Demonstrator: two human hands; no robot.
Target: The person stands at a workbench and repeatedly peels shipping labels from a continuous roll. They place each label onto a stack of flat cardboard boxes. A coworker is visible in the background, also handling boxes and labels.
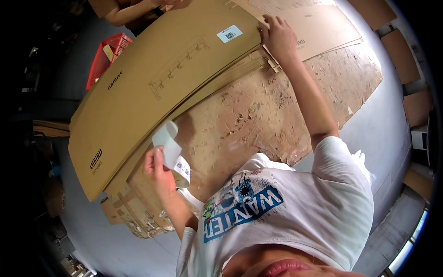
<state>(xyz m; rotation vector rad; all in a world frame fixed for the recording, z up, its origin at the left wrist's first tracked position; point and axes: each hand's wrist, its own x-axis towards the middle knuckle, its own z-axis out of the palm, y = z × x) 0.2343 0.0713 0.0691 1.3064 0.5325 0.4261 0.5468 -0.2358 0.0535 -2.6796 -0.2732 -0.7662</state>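
My left hand [159,171] pinches a curling strip of white labels [171,150] between thumb and fingers, beside the near edge of a stack of flat cardboard. The strip hangs in loops, and a printed label shows on its lower part. The top cardboard sheet [138,111] is long and brown, with dark printing and a line drawing of a hook rail. A white label [229,33] with a square code lies flat near its right end. My right hand [279,39] reaches to that end, fingers apart and touching the sheet's edge; its fingertips are partly hidden.
The stack rests on a worn, scuffed wooden table [240,120]. More flat cardboard [318,27] lies at the far right of it. Across the stack is another person's arm [131,13]. A red plastic crate [99,64] stands left of that person, and cardboard pieces [399,55] line the right side.
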